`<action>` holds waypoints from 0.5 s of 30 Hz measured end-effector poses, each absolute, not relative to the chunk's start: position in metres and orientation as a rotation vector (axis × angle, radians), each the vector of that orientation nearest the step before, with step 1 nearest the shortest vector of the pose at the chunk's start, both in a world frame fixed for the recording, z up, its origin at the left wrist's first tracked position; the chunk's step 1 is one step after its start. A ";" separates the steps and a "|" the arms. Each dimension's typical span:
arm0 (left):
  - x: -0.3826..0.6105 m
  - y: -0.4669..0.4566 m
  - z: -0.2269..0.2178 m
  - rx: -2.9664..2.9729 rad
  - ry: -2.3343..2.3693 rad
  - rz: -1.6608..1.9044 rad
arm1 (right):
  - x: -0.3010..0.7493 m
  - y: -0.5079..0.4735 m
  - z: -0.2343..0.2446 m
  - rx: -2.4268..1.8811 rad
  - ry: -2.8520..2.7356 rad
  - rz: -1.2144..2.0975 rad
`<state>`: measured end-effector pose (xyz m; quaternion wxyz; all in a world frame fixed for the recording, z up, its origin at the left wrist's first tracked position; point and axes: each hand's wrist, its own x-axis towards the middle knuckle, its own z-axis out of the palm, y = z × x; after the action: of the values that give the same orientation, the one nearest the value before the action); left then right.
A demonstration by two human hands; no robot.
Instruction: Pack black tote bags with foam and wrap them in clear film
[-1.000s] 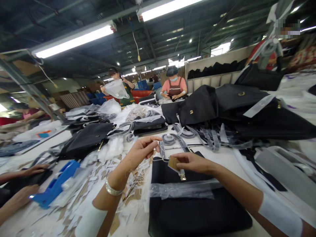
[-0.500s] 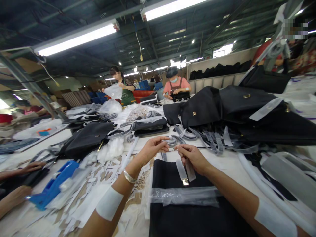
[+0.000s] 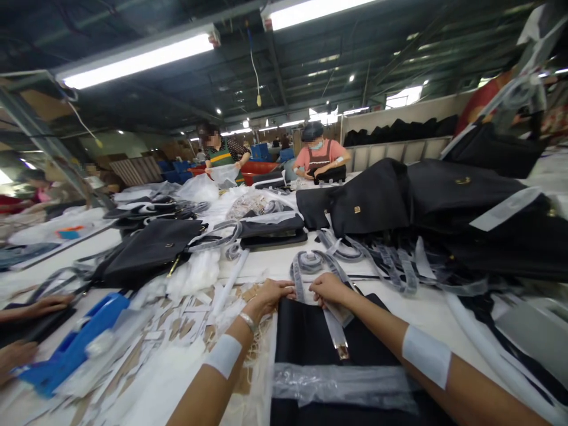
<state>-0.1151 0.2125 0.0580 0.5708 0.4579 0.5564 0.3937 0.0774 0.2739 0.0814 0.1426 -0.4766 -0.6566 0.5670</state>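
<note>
A black bag [image 3: 328,340] lies flat before me, with a band of clear plastic film [image 3: 341,384] across it and a film-covered flap strap ending in a gold clasp [image 3: 341,350]. At its upper left corner is my left hand [image 3: 268,296], fingertips pinched together. My right hand [image 3: 332,291] is closed too, its fingertips at the bag's top edge. Under the right palm hangs a small translucent-wrapped, tag-like piece [image 3: 342,313]. What the fingertips pinch is hidden. Just beyond both hands, a film-wrapped strap [image 3: 298,275] loops up from the bag.
Black bags [image 3: 368,201] are piled at the right back, more [image 3: 148,251] at the left. A blue tape dispenser [image 3: 80,343] stands among paper scraps [image 3: 177,331] at my left. At the left edge a co-worker's hands [image 3: 48,305] rest on black material. Two people stand across the table.
Both hands have come down and nearer to me, to the bag's top edge. The thin cord stretched between them before no longer shows. The wrapped strap behind them is now more visible.
</note>
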 end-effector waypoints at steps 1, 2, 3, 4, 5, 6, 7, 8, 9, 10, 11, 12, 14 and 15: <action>-0.117 0.212 0.057 1.077 1.294 0.920 | 0.074 0.275 0.080 -1.377 -1.888 1.657; -0.118 0.212 0.056 1.088 1.286 0.915 | 0.071 0.275 0.078 -1.371 -1.887 1.676; -0.118 0.211 0.056 1.106 1.282 0.911 | 0.069 0.274 0.078 -1.354 -1.889 1.691; -0.118 0.211 0.056 1.131 1.281 0.909 | 0.067 0.273 0.077 -1.333 -1.895 1.703; -0.117 0.210 0.057 1.163 1.282 0.910 | 0.066 0.272 0.078 -1.310 -1.902 1.711; -0.117 0.210 0.058 1.197 1.285 0.910 | 0.065 0.270 0.078 -1.285 -1.910 1.717; -0.116 0.211 0.058 1.231 1.293 0.911 | 0.065 0.269 0.078 -1.262 -1.919 1.722; -0.115 0.212 0.058 1.260 1.307 0.912 | 0.065 0.268 0.078 -1.234 -1.927 1.726; -0.115 0.214 0.058 1.284 1.328 0.914 | 0.066 0.268 0.078 -1.208 -1.935 1.729; -0.115 0.216 0.058 1.299 1.356 0.918 | 0.067 0.268 0.077 -1.181 -1.945 1.732; -0.116 0.217 0.057 1.306 1.387 0.924 | 0.068 0.269 0.077 -1.155 -1.954 1.733; -0.117 0.218 0.056 1.304 1.419 0.932 | 0.070 0.269 0.077 -1.133 -1.964 1.730; -0.121 0.217 0.056 1.282 1.468 0.950 | 0.071 0.269 0.077 -1.100 -1.993 1.724; -0.123 0.215 0.057 1.265 1.481 0.959 | 0.072 0.268 0.077 -1.085 -2.012 1.722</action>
<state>-0.1228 0.2147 0.0571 0.4665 0.5153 0.6035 0.3907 0.0722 0.2682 0.0767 0.1396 -0.3753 -0.6961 0.5959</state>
